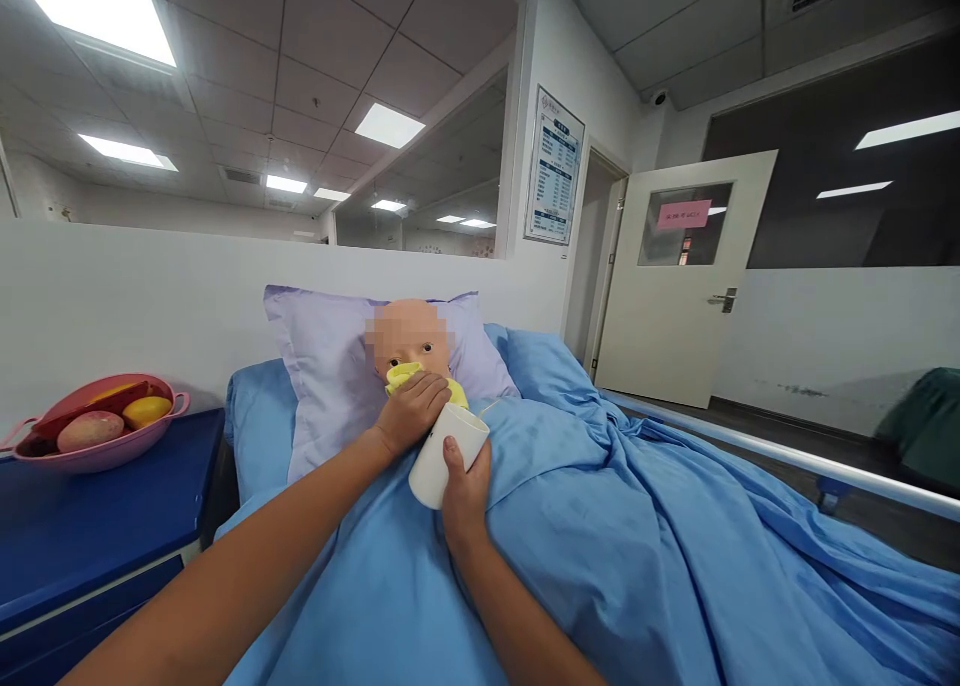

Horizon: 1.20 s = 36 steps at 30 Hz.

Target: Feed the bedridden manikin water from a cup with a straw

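A manikin (409, 331) lies in a bed, its head on a lilac pillow (322, 366), under a blue sheet (600, 526). My left hand (411, 411) is closed on a yellow cloth (405, 374) and presses it against the manikin's mouth and chin. Just below it, my right hand (463, 491) grips a white cup (446, 454) from underneath, tilted with its rim toward the manikin's chin.
A blue bedside cabinet (90, 536) at the left carries a pink basket (112, 451) of fruit. A bed rail (787, 456) runs along the right side. A white door (682, 286) stands ajar behind it. A low white partition backs the bed.
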### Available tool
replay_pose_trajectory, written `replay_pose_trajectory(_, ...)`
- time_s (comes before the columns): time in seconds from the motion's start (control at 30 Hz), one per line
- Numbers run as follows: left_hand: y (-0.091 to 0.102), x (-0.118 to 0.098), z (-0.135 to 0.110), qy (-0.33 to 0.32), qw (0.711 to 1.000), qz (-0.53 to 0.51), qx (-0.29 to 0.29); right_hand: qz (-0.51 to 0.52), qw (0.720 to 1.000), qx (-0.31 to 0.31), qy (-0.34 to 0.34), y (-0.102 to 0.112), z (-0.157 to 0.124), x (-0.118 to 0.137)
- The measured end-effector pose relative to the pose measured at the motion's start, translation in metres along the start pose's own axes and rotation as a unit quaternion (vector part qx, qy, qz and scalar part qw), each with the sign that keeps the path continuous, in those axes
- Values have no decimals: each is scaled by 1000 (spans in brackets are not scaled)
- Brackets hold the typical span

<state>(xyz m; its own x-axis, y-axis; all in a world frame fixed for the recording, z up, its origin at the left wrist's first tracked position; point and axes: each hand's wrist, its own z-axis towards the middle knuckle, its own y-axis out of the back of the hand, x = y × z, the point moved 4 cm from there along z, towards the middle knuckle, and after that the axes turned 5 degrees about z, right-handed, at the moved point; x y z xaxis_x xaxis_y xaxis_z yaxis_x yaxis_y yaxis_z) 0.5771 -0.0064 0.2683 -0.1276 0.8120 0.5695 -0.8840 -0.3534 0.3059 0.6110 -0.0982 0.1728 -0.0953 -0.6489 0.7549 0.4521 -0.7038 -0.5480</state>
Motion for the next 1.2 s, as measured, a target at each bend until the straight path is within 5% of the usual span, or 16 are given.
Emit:
replay_pose_trajectory(0.3,10,-5,-24,43,998,-47,-22,-6,1000,13,-6,-2,-2,1)
replay_pose_trajectory(0.47,27,4,-51,82,989,-107,59,-55,997,48,-24,6,-9,-7)
replay_pose_trajectory(0.57,61,35,-79,116,984,-123,50,-93,993,52,-57,21,-12,-16)
replay_pose_trajectory(0.73,139,115,-154,257,963,-70,-28,-137,986,45,-89,30,-20,-13)
replay_pose_trajectory(0.97,190,195,-280,526,843,-94,58,-258,966,9,15,-26,-48,4)
replay_pose_trajectory(1.2,241,239,-416,707,689,-87,134,-167,980,100,-43,-133,-114,-67)
